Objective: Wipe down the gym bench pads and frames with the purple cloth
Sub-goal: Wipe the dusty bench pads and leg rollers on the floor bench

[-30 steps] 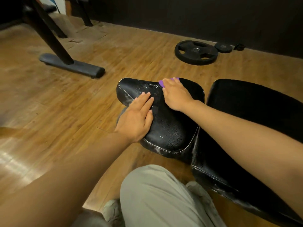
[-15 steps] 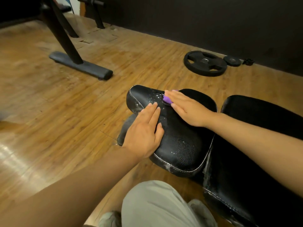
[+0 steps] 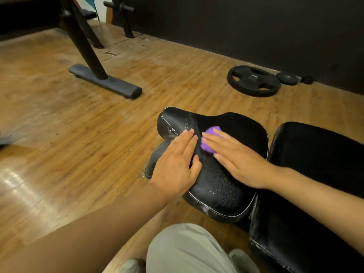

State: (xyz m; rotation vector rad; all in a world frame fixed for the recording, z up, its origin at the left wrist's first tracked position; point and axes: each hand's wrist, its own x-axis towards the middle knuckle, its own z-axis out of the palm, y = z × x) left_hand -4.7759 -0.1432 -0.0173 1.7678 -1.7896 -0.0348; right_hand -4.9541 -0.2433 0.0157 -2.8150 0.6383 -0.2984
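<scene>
- On the black seat pad, right hand presses the purple cloth under flat fingers.
- Left hand rests flat, steadying.
- Cloth looks soft and light; palm pressure should suit the wet, likely slippery vinyl.

Wood floor — bench foot, two weight plates lying flat.

Hands: two are showing, a left hand and a right hand.
Purple cloths: one purple cloth is peeking out.
Bench pads: two are showing, a seat pad and a back pad.
Weight plates: two are lying on the floor, a big plate and a small plate.
Knees: one knee is showing.
Shoes: two, a left shoe and a right shoe.
Floor bars: one floor bar is sitting there.
</scene>
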